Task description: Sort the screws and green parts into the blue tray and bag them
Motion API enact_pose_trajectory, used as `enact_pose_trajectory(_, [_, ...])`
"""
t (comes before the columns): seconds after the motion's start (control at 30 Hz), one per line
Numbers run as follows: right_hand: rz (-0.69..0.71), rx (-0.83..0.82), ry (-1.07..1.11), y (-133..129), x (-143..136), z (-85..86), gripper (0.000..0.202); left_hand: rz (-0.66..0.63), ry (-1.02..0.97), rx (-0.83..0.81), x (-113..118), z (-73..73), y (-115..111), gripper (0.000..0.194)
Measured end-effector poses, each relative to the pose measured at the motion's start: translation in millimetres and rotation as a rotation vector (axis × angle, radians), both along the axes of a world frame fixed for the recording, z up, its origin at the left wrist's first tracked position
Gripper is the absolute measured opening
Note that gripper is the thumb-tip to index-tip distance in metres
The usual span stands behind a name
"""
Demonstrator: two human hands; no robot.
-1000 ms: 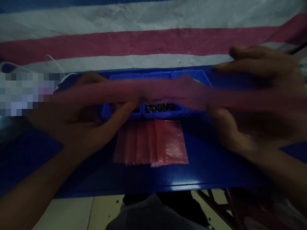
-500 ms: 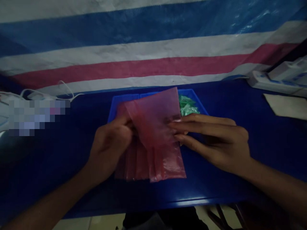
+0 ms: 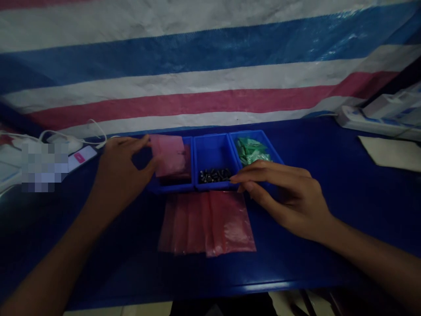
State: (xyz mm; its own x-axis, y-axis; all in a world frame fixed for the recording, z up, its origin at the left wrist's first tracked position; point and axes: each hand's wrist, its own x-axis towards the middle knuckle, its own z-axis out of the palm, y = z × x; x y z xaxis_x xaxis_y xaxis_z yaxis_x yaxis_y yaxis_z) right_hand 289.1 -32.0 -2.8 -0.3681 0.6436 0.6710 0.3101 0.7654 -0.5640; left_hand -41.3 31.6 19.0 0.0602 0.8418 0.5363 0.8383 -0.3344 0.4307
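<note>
My left hand (image 3: 120, 171) pinches a pink plastic bag (image 3: 169, 153) by its left edge, over the left blue bin (image 3: 171, 188), where more pink bags lie underneath. Near the front rim of the middle blue bin (image 3: 210, 149) is my right hand (image 3: 283, 197), thumb and fingertips drawn together; whether anything small is between them I cannot make out. Small dark screw-like pieces (image 3: 213, 175) are heaped at the front of that middle bin. Several pink bags (image 3: 204, 224) lie fanned and overlapping on the table in front of the bins.
The right blue bin (image 3: 276, 156) contains green plastic packets (image 3: 251, 149). White cables (image 3: 95, 136) and a phone (image 3: 82, 156) lie at the left of the blue table (image 3: 312, 272). At the right are a white power strip (image 3: 365, 120) and a beige sheet (image 3: 391, 151). A striped tarp (image 3: 210, 74) hangs behind.
My left hand has carried the pink bag up and left, from in front of the bins to the left bin. The bag has left my right hand, which stays near the same place.
</note>
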Motion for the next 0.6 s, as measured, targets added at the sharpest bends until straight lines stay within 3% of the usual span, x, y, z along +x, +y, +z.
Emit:
enact_pose_trajectory(0.13, [0.087,0.063,-0.114,-4.3,0.4,-5.2,0.024,-0.208,0.177,0.052,5.2,3.5,-5.6,0.039])
enact_pose_trajectory(0.2, [0.135,0.109,-0.217,-7.3,-0.1,-7.3,0.020,-0.355,0.245,-0.071,6.6,5.1,-7.7,0.040])
enact_pose_trajectory(0.3, [0.186,0.179,-0.346,-10.6,-2.5,-8.9,0.037,-0.496,0.305,-0.237,3.7,5.9,-7.2,0.050])
enact_pose_trajectory(0.4, [0.225,0.183,-0.407,-11.7,-4.8,-10.1,0.043,-0.527,0.308,-0.201,-1.9,5.6,-2.8,0.052])
enact_pose_trajectory(0.5, [0.221,0.135,-0.541,-12.0,-5.9,-12.2,0.041,-0.537,0.319,-0.077,-4.7,3.9,2.0,0.041])
enact_pose_trajectory(0.6, [0.214,0.071,-0.661,-12.9,-6.2,-14.0,0.049,-0.609,0.349,-0.063,-4.8,-0.5,6.2,0.035])
